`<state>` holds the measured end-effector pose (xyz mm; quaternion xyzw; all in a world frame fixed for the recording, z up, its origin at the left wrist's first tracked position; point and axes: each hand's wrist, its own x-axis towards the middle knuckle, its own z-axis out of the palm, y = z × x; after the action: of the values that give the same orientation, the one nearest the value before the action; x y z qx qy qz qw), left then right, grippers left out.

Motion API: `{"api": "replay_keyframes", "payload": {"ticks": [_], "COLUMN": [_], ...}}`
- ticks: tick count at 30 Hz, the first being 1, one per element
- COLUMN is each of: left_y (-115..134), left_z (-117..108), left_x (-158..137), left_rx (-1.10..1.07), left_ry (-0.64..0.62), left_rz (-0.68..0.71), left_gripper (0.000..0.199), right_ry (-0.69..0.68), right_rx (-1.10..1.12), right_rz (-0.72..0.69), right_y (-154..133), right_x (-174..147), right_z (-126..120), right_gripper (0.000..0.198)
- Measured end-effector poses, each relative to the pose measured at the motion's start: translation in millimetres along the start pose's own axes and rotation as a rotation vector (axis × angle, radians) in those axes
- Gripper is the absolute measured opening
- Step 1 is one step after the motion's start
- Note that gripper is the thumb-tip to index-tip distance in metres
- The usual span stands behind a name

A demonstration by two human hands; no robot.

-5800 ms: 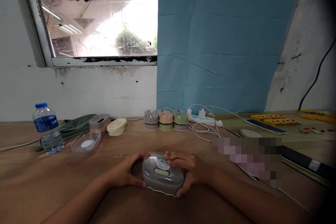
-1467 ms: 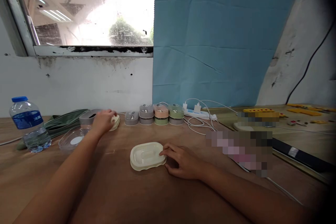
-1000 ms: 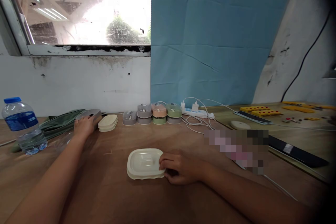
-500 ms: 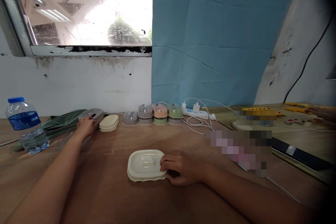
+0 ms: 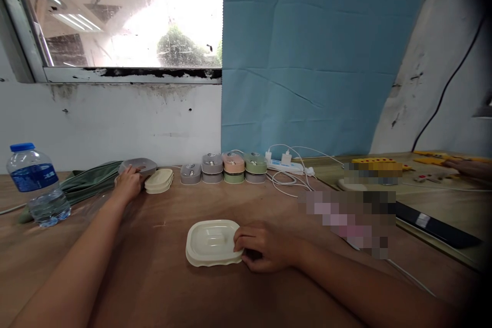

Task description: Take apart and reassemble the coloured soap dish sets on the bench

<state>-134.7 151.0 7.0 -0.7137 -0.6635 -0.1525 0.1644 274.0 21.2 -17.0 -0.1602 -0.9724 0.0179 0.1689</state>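
A cream shallow plastic dish [image 5: 209, 241] with rounded corners and a wavy lower edge sits on the wooden table in front of me. My right hand [image 5: 265, 248] pinches its right rim, thumb below and fingers on top. Farther away at the left, my left hand [image 5: 128, 183] grips the near edge of a grey rounded plastic piece [image 5: 144, 165], its fingers reaching over the top. Just right of that hand lies a small stack of cream plastic pieces [image 5: 159, 181]. Clear plastic film [image 5: 100, 205] lies partly under my left forearm.
At the left stand a water bottle [image 5: 38, 184] and a dark green cloth bag [image 5: 90, 179]. Small lidded boxes [image 5: 233, 163] in grey, pink and green line the wall. A power strip [image 5: 286, 166] with white cables sits right of them. Another person's hand [image 5: 469, 166] shows at far right.
My left hand has shifted slightly, and the grey piece with it has moved a little to the right. My right hand and the cream dish have stayed in place.
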Motion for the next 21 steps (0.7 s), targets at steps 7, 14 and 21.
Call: {"api": "replay_keyframes", "payload": {"ticks": [7, 14, 21], "left_y": [17, 66, 138], "left_z": [-28, -84, -127], "left_x": [9, 4, -28], "left_rx": [0.115, -0.006, -0.141], "left_ry": [0.205, 0.25, -0.028], "left_rz": [0.172, 0.479, 0.704], "left_gripper": [0.037, 0.033, 0.031], "right_ry": [0.012, 0.086, 0.391], "right_rx": [-0.036, -0.095, -0.123], "right_rz": [0.034, 0.204, 0.39], "right_y": [-2, -3, -3], "right_x": [1, 3, 2], "right_z": [-1, -6, -6], "right_gripper": [0.024, 0.032, 0.07]}}
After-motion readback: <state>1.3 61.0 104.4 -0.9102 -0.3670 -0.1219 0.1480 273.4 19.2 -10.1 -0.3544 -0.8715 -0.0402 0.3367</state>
